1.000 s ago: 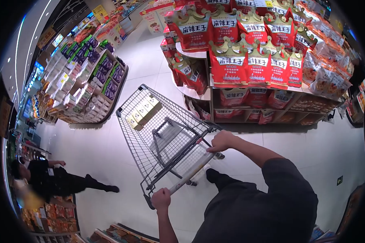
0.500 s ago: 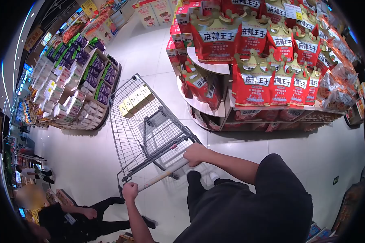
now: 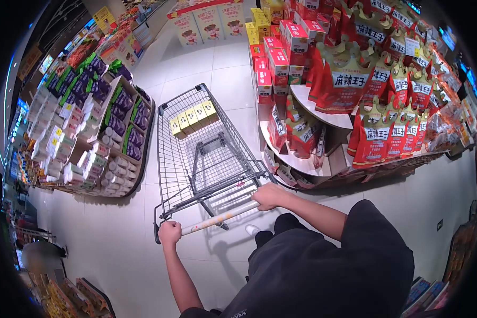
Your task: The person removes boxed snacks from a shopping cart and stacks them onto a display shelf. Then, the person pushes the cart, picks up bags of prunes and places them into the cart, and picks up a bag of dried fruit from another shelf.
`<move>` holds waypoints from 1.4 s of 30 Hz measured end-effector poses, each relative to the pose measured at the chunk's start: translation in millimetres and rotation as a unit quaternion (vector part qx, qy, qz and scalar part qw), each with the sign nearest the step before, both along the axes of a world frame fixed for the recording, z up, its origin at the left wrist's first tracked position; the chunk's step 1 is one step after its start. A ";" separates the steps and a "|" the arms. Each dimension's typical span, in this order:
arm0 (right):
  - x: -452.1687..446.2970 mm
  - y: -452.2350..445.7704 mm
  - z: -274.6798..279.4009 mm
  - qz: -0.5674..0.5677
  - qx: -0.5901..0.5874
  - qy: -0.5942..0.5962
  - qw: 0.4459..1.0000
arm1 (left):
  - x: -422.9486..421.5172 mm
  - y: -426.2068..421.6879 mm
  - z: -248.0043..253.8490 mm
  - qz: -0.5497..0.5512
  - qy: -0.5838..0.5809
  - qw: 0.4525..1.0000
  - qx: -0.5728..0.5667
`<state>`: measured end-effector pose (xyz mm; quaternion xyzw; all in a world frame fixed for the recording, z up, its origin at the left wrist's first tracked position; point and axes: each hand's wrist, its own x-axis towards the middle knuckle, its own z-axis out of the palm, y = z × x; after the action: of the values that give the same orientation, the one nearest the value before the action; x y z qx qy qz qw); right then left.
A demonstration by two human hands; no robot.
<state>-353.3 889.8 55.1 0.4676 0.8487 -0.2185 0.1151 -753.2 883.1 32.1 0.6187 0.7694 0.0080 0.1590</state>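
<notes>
My left hand (image 3: pixel 170 233) is closed around the left end of the handle of a wire shopping cart (image 3: pixel 170 175). Near the other end, my right hand (image 3: pixel 268 196) grips the same pale handle bar (image 3: pixel 220 218). A row of several yellow boxes (image 3: pixel 193 121) with dark prints stands at the far end of the basket. Beneath the mesh, the cart's lower frame shows against the floor.
On the right, a rounded display holds red snack bags (image 3: pixel 350 79) and stacked red boxes (image 3: pixel 279 66), close to the cart's side. A shelf unit (image 3: pixel 138 175) with white cups and purple packs is on the left. Pale floor tiles (image 3: pixel 188 66) lead ahead to printed cartons (image 3: pixel 212 24).
The cart has turned rightward and now points more straight up the aisle between the displays. Both hands have stayed on the handle. A person in dark clothes at lower left has left that spot.
</notes>
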 end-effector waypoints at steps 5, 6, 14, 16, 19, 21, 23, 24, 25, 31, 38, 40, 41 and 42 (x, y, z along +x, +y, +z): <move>-42.8 76.6 5.9 -0.055 0.036 0.021 0.998 | -16.7 107.3 -28.2 0.060 -0.075 0.980 0.173; -50.7 92.5 2.1 -0.058 0.036 0.017 0.998 | -4.1 121.3 -23.3 0.031 -0.037 0.983 0.177; -86.1 225.9 0.6 -0.107 0.042 0.026 0.993 | -7.4 274.6 -27.3 0.047 -0.022 0.966 0.253; -98.1 262.2 5.8 -0.100 0.031 0.020 0.994 | -31.7 312.5 -33.6 0.035 -0.009 0.970 0.241; -102.4 332.0 -4.6 -0.059 0.023 0.023 0.998 | -23.0 393.6 -26.4 0.068 -0.036 0.964 0.256; -94.5 377.3 -26.8 -0.045 -0.094 0.054 0.993 | -17.6 415.8 -31.6 0.112 -0.039 0.970 0.210; -100.1 412.6 -20.0 -0.037 -0.174 0.102 0.979 | -18.3 445.7 -1.8 0.135 -0.012 0.977 0.166; -105.0 429.6 -25.2 -0.035 -0.164 0.098 0.981 | -24.8 463.0 2.9 0.140 0.000 0.977 0.162; -100.1 447.1 -15.6 -0.007 -0.107 0.074 0.992 | -19.7 485.8 2.7 0.141 0.014 0.980 0.139; -131.4 514.6 -25.4 -0.083 0.014 0.042 0.996 | -41.7 581.8 20.0 0.123 0.020 0.984 0.128; -198.4 607.1 17.0 -0.158 0.005 0.044 0.986 | -89.9 724.4 27.1 0.066 0.046 0.989 0.120; -209.8 628.2 9.6 -0.173 -0.020 0.045 0.984 | -99.0 764.6 5.7 0.044 0.044 0.990 0.127; -225.2 639.1 10.0 -0.198 -0.020 0.055 0.978 | -111.3 783.4 10.6 0.037 0.039 0.992 0.116; -240.7 652.0 13.4 -0.197 -0.033 0.062 0.978 | -121.0 803.2 15.7 0.026 0.032 0.994 0.103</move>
<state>-594.0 1541.9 68.5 0.6072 0.7376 -0.2935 0.0321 -874.2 1686.3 47.9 0.6114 0.7850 0.0711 0.0693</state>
